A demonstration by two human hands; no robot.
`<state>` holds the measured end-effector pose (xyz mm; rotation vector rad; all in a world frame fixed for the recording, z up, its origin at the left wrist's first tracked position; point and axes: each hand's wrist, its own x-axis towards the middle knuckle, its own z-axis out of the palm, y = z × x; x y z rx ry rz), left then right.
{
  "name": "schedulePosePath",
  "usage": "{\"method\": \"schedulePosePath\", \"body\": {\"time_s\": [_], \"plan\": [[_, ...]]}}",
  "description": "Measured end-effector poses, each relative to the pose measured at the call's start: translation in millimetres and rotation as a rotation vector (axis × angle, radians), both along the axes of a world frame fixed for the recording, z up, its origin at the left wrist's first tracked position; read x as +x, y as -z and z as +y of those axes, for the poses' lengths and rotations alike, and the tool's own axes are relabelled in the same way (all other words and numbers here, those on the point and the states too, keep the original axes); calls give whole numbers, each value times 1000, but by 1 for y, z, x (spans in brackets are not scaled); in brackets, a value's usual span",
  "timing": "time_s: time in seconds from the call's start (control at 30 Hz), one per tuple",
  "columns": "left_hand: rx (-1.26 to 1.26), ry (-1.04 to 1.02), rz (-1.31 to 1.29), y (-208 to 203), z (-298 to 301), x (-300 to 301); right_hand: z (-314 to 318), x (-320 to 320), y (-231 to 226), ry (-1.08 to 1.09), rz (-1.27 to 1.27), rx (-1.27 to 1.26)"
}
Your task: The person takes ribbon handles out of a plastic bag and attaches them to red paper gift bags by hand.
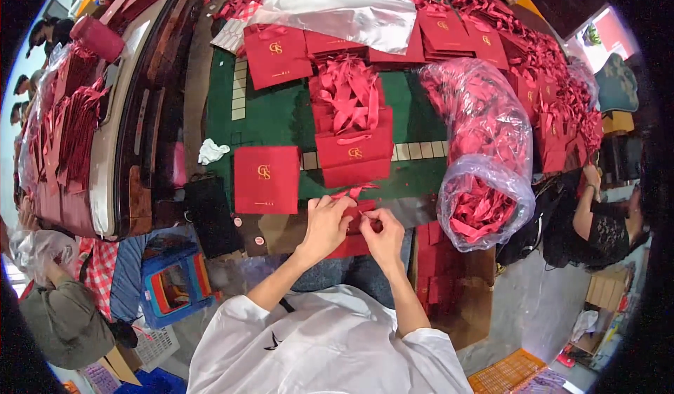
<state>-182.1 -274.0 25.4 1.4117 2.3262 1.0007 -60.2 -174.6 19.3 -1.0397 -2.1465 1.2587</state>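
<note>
At the table's near edge both my hands are closed at a red paper bag (354, 245), partly hidden by my fingers. My left hand (326, 224) grips its upper edge. The fingertips of my right hand (383, 237) are pinched together beside it; what lies between them is too small to make out. A loose red ribbon (357, 191) lies just beyond my fingers. Farther back is a row of overlapping red bags (354, 156), with a heap of red ribbons (349, 92) on it. One flat red bag (266, 180) with a gold emblem lies left of my hands.
A clear plastic sack (528, 204) of red ribbons lies to the right. More red bags (278, 60) and white plastic sheeting (337, 8) cover the far side. A crumpled white tissue (212, 151) is at left. Co-workers sit at both sides; a blue stool (172, 281) stands lower left.
</note>
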Motion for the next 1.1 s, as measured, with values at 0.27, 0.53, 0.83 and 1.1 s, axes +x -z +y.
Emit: {"method": "schedulePosePath", "body": {"time_s": [0.27, 0.53, 0.83, 1.1], "plan": [[31, -80, -46, -4, 1, 7, 2, 0, -2, -20, -52, -63], [100, -69, 176, -8, 1, 17, 14, 3, -1, -84, -107, -226], [70, -47, 89, -5, -1, 13, -2, -4, -14, -65, -91, -11], [52, -19, -90, -4, -4, 7, -6, 4, -11, -97, -74, 106]]}}
